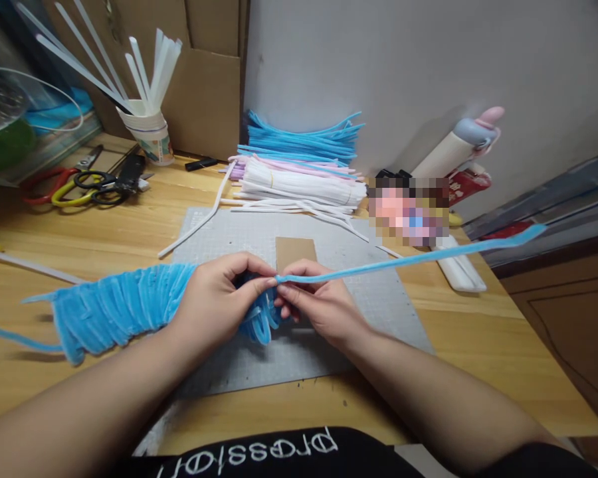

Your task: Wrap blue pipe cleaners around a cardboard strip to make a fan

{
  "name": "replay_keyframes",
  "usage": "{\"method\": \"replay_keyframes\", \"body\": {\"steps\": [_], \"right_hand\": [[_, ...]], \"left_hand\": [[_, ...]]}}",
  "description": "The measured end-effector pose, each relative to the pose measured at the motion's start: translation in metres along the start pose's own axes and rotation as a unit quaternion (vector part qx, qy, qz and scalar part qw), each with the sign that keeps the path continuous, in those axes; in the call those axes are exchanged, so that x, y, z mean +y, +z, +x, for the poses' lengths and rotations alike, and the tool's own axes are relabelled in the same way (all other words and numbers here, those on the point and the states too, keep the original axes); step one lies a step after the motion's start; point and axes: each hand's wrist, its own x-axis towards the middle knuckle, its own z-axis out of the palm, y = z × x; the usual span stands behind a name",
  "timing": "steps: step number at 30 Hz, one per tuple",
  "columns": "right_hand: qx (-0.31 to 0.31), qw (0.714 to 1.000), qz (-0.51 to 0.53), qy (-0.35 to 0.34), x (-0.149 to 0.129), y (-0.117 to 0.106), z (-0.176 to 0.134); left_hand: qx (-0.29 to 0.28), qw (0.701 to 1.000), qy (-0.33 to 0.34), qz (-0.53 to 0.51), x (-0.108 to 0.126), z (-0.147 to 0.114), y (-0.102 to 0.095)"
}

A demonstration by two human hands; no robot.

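Left of the frame's centre, the left hand (pixel 214 292) lies across the fuzzy blue coil (pixel 122 309); it and the right hand (pixel 329 299) pinch a blue stem (pixel 408 261). A slackened pinch could let the stem slip.

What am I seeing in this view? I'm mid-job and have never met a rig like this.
There's no machine here: these are a person's two bare hands, filmed by one head-worn camera looking forward and down. The left hand and right hand pinch one end of a long, blue, fuzzy stem. A ribbed, blue, fuzzy roll runs under the left hand. Below is a grey gridded cutting mat on a light wooden table. Beyond lie a white fuzzy bundle and a blue fuzzy bundle; red-handled metal scissors lie at far left.
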Motion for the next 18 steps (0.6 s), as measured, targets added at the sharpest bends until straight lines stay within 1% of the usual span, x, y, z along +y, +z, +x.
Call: {"method": "replay_keyframes", "body": {"steps": [2, 3, 6, 8, 11, 16, 18], "right_hand": [[-0.001, 1.000, 0.007, -0.022, -0.0005, 0.0004, 0.0008], [-0.005, 1.000, 0.018, -0.022, -0.0006, 0.0004, 0.0013], [-0.004, 0.999, 0.052, 0.001, 0.0005, 0.0003, 0.0028], [0.007, 0.999, 0.044, 0.012, 0.0020, 0.0009, 0.0031], [0.001, 1.000, 0.007, 0.015, 0.0028, 0.0027, 0.0027], [-0.031, 0.999, -0.035, 0.000, -0.0023, 0.0008, 0.0021], [-0.037, 0.998, -0.045, 0.014, -0.0044, -0.0022, 0.0024]], "left_hand": [[-0.006, 1.000, -0.012, -0.026, 0.0010, 0.0008, 0.0002], [-0.010, 0.999, -0.019, -0.044, 0.0015, 0.0014, 0.0002], [-0.019, 0.995, -0.038, -0.095, 0.0021, 0.0033, 0.0004], [-0.023, 0.993, -0.041, -0.107, 0.0019, 0.0041, 0.0006], [-0.028, 0.996, -0.021, -0.078, 0.0020, 0.0037, 0.0005], [-0.029, 0.998, 0.036, 0.034, 0.0038, 0.0011, -0.0026], [-0.030, 0.997, 0.044, 0.052, 0.0042, 0.0009, -0.0041]]}}
